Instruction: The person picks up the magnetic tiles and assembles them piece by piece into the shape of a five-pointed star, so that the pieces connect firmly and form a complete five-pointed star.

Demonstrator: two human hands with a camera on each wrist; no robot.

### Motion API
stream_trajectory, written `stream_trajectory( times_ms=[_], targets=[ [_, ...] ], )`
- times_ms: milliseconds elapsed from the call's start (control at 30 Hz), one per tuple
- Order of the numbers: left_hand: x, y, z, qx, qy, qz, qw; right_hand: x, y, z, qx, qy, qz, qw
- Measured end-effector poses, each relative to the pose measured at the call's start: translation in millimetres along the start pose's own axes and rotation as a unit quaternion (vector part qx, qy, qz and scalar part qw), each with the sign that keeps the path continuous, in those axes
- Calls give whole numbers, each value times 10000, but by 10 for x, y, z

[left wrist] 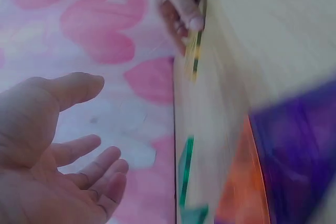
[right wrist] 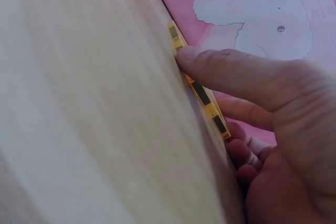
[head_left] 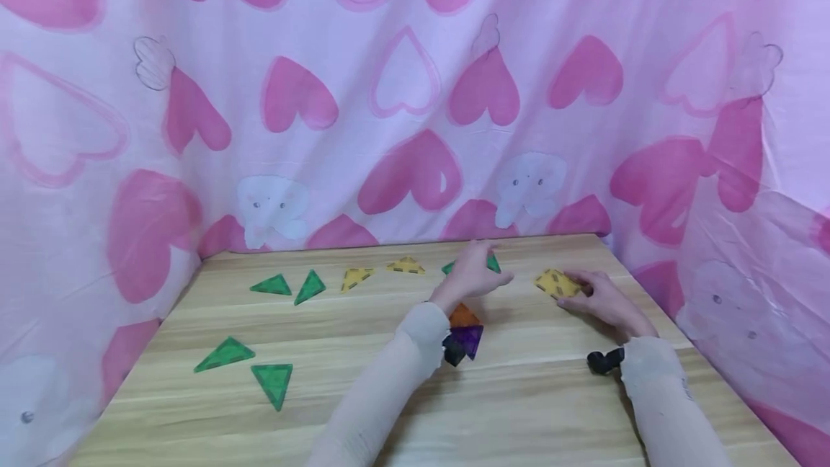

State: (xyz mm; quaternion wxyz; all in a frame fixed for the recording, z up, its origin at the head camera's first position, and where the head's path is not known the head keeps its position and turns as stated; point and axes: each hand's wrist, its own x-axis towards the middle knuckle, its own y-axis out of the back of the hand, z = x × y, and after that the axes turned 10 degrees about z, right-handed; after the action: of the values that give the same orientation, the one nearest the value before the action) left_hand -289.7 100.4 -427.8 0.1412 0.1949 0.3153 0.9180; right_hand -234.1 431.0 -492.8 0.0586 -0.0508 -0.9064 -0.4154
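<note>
At the back right of the table my right hand [head_left: 606, 300] holds the edge of yellow magnetic tiles [head_left: 556, 284], which lie together in a diamond shape. In the right wrist view the thumb presses on the near side of a yellow tile [right wrist: 202, 98], with the other fingers curled beyond it. My left hand [head_left: 472, 274] hovers over green triangle tiles [head_left: 493, 263] at the back edge and partly hides them. Its fingers are loosely spread and hold nothing in the left wrist view. By the left wrist are an orange tile [head_left: 464, 316] and a purple triangle tile [head_left: 472, 341].
Two yellow triangle tiles [head_left: 406, 265] lie along the back, left of the left hand. Green triangle tiles [head_left: 271, 285] sit at the back left, and more green triangles [head_left: 273, 383] nearer the front left. A heart-patterned curtain [head_left: 408, 171] borders the wooden table [head_left: 363, 352].
</note>
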Motion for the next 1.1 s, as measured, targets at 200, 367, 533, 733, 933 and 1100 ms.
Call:
stream_trajectory(
  times_ms=[200, 367, 533, 733, 933, 1100],
  targets=[
    [-245, 361, -406, -352, 556, 4, 9978, -7, 10, 40, -90, -138, -49, 9999],
    [-440, 580, -690, -1348, 1369, 48, 9814, -10, 25, 48, -52, -145, -13, 9999],
    [-581, 732, -984, -1186, 1482, -41, 9818, -2, 18, 26, 102, -170, -87, 9998],
    [-585, 784, -1181, -1250, 1373, -79, 9826, 16, 54, 29, 112, -92, 6, 9999],
    [-585, 765, -1236, -1443, 1385, -103, 9797, 34, 35, 24, 387, -10, 472, 9981],
    [-616, 748, -1261, -1558, 1449, -125, 9770, 32, -49, -179, 522, 263, 792, 9951]
  ],
)
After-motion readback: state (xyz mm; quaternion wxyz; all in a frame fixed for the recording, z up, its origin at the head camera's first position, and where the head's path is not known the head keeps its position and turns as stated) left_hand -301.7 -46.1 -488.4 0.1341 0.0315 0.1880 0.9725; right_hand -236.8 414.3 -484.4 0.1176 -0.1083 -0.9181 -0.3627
